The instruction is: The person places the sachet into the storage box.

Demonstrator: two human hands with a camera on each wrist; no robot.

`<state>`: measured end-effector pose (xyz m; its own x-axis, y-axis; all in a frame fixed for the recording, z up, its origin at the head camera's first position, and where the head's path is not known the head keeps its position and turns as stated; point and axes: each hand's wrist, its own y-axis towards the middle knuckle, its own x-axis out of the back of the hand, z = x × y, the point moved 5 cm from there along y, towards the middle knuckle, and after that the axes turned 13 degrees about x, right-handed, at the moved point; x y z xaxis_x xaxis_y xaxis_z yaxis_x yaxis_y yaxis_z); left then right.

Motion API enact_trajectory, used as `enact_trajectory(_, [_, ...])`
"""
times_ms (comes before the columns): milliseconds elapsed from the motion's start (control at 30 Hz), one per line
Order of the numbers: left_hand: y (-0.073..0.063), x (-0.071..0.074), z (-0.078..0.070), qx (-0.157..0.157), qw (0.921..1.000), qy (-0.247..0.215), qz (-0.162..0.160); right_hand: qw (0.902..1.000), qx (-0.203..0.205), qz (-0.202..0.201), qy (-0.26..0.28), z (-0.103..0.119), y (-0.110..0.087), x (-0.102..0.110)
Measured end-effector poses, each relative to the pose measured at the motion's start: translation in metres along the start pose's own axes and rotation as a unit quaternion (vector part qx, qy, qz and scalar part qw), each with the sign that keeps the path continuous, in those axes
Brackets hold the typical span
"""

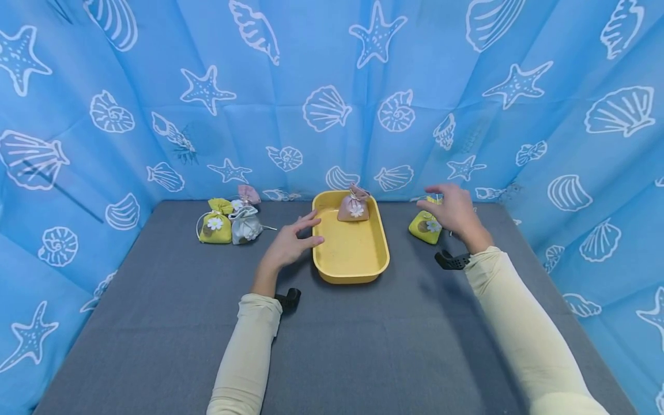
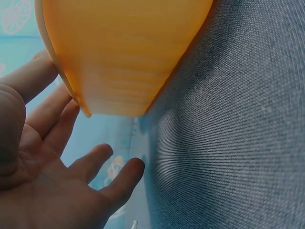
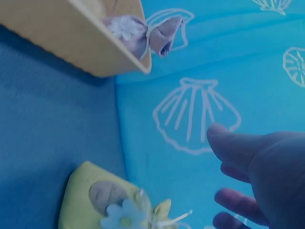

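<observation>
A yellow plastic tub (image 1: 349,253) stands in the middle, and a pink drawstring pouch (image 1: 353,208) with a white flower sits upright at its far end. My left hand (image 1: 288,244) is at the tub's left rim, fingers spread; in the left wrist view its fingertips (image 2: 71,107) lie right along the rim. My right hand (image 1: 454,211) hovers over a yellow drawstring pouch (image 1: 425,228) on the right, thumb and fingers apart with nothing between them. In the right wrist view that pouch, with its flower and round patch, lies below the hand.
To the left stand another yellow pouch (image 1: 215,226), a grey pouch (image 1: 246,226) and a pink pouch (image 1: 249,195), bunched together. A grey cloth (image 1: 332,346) covers the table. Behind hangs a blue curtain (image 1: 290,69) with white shells and starfish.
</observation>
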<state>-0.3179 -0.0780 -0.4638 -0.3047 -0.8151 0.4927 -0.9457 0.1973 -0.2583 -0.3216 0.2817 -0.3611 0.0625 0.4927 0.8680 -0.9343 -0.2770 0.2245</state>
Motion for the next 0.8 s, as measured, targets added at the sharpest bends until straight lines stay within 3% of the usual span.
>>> enact_trajectory(267, [-0.001,0.002,-0.001,0.0,1.0,0.007,0.001,0.9972,-0.068,0.022,0.021,-0.024,-0.016,-0.007])
enact_trajectory(400, [-0.001,0.003,-0.001,0.002,0.9999,0.01,0.002,0.9965,-0.072,0.021,0.038,-0.029,-0.017,-0.016])
enact_trajectory(633, [-0.003,0.003,-0.002,0.0,0.9999,0.01,0.003,0.9956,-0.07,0.002,0.062,-0.033,-0.019,-0.028])
enact_trajectory(800, [-0.004,0.003,-0.003,-0.004,0.9999,0.012,0.01,0.9903,-0.114,-0.031,0.074,-0.037,-0.022,-0.032])
